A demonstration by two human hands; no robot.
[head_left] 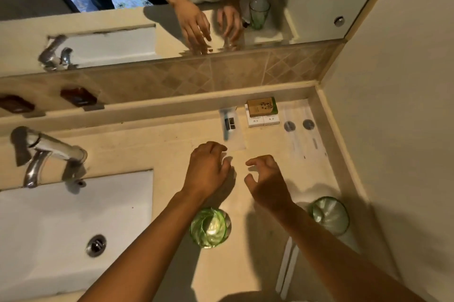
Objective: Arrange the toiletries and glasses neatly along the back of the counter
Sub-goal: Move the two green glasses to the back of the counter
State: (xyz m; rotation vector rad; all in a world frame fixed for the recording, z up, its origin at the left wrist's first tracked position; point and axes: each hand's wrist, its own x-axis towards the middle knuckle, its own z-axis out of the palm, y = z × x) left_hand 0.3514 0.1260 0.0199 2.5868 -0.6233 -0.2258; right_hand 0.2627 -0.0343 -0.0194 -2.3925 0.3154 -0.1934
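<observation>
Two green glasses stand near the counter's front: one [208, 227] under my left forearm, the other [330, 214] at the right by the wall. At the back lie a clear toiletry packet [230, 127], a brown and green box [262, 106] on top of two small white boxes [264, 120], and two flat white sachets [303, 129]. My left hand [208, 169] hovers palm down with curled fingers just in front of the clear packet. My right hand [266, 179] is beside it, fingers spread and bent. Neither holds anything.
A white sink [61, 228] with a chrome tap [46, 152] fills the left. Two dark soap dispensers [78, 96] hang on the tiled backsplash below the mirror [122, 39]. A beige wall [393, 105] closes the right side. Thin white wrapped items [286, 267] lie near the front edge.
</observation>
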